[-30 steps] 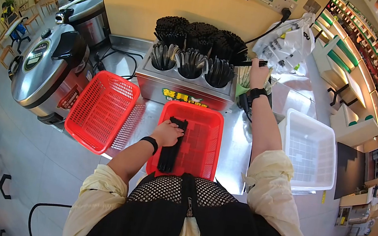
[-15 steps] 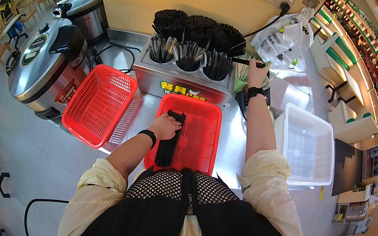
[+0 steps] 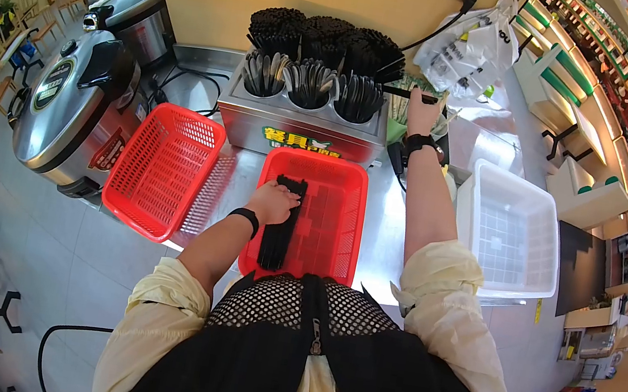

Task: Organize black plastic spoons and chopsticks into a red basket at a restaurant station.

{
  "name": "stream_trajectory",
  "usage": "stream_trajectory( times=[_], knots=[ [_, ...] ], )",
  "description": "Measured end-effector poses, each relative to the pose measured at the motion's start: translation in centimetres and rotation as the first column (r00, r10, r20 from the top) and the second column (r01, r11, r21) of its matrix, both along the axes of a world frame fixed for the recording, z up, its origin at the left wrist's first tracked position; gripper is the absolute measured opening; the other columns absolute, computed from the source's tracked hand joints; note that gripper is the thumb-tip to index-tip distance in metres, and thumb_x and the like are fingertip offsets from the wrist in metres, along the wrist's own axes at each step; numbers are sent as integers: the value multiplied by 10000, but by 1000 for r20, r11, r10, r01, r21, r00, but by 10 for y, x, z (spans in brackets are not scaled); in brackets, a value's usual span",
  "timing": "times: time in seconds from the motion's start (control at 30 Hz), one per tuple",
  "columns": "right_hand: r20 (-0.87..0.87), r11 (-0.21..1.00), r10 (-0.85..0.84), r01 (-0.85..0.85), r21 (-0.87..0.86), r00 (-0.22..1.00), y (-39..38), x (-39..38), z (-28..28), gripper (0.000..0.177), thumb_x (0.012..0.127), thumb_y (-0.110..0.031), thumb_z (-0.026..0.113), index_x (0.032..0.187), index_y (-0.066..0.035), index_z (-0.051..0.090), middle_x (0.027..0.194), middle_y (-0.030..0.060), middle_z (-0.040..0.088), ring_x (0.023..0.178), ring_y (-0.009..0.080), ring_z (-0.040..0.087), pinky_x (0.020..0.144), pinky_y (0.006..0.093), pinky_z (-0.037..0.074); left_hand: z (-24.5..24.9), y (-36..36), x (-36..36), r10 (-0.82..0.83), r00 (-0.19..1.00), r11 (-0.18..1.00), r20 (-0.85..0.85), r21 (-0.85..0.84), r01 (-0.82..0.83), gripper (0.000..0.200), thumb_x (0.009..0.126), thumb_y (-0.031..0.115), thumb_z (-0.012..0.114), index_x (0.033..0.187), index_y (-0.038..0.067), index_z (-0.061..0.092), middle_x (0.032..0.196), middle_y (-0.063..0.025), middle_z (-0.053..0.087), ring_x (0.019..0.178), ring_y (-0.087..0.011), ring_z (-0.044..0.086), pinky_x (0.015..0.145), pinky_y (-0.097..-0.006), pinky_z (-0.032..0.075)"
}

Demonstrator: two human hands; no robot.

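In the head view, my left hand [image 3: 273,203] is closed round a bundle of black chopsticks [image 3: 279,232] that lies lengthwise along the left side of a red basket [image 3: 354,227]. My right hand [image 3: 423,116] reaches past the right end of a steel cutlery holder [image 3: 301,124]. Its fingers grip black chopsticks [image 3: 398,91], which point left toward the holder. Spoons [image 3: 311,85] fill the front cups of the holder. Behind them stand thick bunches of black chopsticks [image 3: 325,40].
A slatted red basket [image 3: 162,172] sits tilted at left, beside a large rice cooker [image 3: 70,104]. On the right is a white plastic bin [image 3: 509,235]. A plastic bag [image 3: 472,53] and a plugged-in black cable [image 3: 444,21] are at the back right.
The whole view has shifted slightly. Both hands keep their grips and stay in nearly the same places, the left in the basket, the right beside the holder.
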State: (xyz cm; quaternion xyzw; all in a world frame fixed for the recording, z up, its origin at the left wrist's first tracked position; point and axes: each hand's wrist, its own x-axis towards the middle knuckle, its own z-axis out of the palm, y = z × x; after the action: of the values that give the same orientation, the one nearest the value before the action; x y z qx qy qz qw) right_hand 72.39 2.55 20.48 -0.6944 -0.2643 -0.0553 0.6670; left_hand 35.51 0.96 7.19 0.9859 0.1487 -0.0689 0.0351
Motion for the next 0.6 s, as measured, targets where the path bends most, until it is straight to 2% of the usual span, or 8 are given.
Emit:
stream_trajectory(
  times=[0.2, 0.37, 0.6],
  knots=[
    [17, 995, 49, -47, -88, 999, -7, -4, 7, 336, 773, -273, 646, 758, 63, 635, 674, 173, 647, 646, 288, 637, 614, 382, 471, -5, 2, 0, -16, 1000, 1000, 11, 22, 16, 395, 821, 242, 482, 1190, 190, 613, 1313, 62, 541, 1122, -146, 529, 947, -359, 376],
    [-18, 997, 48, -47, 53, 999, -3, -5, 1, 323, 776, -268, 638, 732, 52, 638, 636, 157, 639, 610, 259, 629, 599, 370, 465, -1, 1, 0, -14, 1000, 1000, 4, 28, 14, 397, 819, 244, 484, 1190, 189, 613, 1320, 64, 535, 1123, -145, 526, 950, -362, 374],
    [-49, 999, 43, -43, -8, 998, -7, -7, 5, 302, 766, -255, 633, 736, 46, 642, 639, 160, 638, 612, 263, 629, 605, 366, 470, -3, 2, 0, -17, 1000, 999, 6, 39, 17, 393, 810, 243, 494, 1177, 180, 620, 1321, 55, 533, 1120, -152, 528, 950, -367, 377]
  ],
)
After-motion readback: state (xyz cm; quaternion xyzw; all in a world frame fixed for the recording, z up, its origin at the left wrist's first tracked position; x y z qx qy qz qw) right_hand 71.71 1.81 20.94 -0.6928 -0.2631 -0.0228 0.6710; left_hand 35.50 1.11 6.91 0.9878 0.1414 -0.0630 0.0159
